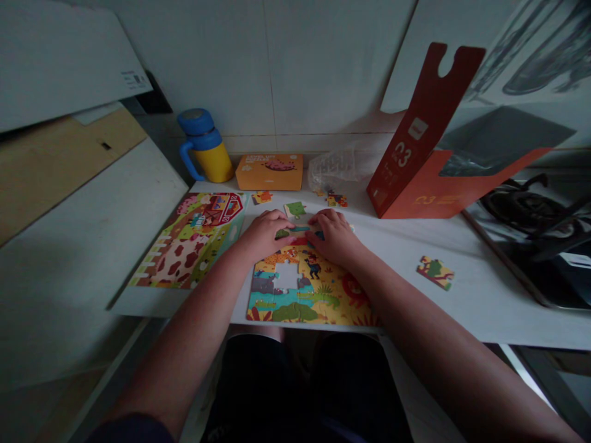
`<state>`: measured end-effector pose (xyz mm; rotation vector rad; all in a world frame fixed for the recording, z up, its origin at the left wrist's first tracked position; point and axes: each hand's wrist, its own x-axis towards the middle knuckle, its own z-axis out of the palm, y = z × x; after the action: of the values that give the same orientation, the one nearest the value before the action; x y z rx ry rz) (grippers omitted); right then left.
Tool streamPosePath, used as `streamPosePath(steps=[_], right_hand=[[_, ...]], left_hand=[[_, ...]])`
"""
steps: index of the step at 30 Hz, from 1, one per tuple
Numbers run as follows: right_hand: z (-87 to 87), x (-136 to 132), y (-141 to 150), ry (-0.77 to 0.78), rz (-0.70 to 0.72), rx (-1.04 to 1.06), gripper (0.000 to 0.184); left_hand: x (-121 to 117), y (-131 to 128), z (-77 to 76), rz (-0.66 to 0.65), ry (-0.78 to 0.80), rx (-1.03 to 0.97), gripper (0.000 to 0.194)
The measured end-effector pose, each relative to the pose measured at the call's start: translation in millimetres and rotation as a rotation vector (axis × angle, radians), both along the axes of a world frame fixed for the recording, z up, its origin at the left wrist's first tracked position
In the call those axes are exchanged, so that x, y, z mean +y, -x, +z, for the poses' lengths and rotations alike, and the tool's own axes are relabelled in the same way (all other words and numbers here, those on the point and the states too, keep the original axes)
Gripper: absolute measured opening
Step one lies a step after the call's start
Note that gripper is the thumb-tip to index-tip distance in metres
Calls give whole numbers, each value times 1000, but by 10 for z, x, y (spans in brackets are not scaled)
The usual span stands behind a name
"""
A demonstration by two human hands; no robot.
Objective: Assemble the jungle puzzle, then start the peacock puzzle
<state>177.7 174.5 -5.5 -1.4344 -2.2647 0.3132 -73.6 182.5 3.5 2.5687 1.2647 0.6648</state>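
The white counter [397, 246] runs across the middle of the frame, with a big red-orange box [415, 184] standing toward the upper right. In the centre, the partly joined jigsaw puzzle [286, 312] lies flat, its near side close to the counter's front edge and a piece-shaped gap left of its middle. Left of it lies a farm picture [182, 252].

The person's left hand [268, 234] and right hand [337, 237] meet at the puzzle's far edge. On each, the fingers bend close together with the thumb set apart; whether they pinch or only press cannot be told. The step in hand looks like fitting that edge, and it would go best with the part kept level, its knobs lined up with the row below, and gentle, even pressure from both sides, so the joined rows do not slide toward the counter's edge.

The red-and-blue section [300, 234] lies between the two thumbs, the fingertips at its sides. Just beyond the fingers sits a loose green piece [295, 210]; another loose piece [435, 272] lies well apart, right of centre.
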Motion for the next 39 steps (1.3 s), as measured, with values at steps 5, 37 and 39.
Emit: streamPosePath(steps=[5, 37, 39], right_hand=[[-12, 14, -24, -27, 31, 7, 37], [292, 219, -487, -80, -208, 447, 39], [295, 190, -476, -41, -103, 488, 41]], left_hand=[[27, 1, -43, 40, -70, -2, 26], [662, -300, 319, 63, 150, -220, 3], [526, -416, 434, 7, 127, -246, 6]])
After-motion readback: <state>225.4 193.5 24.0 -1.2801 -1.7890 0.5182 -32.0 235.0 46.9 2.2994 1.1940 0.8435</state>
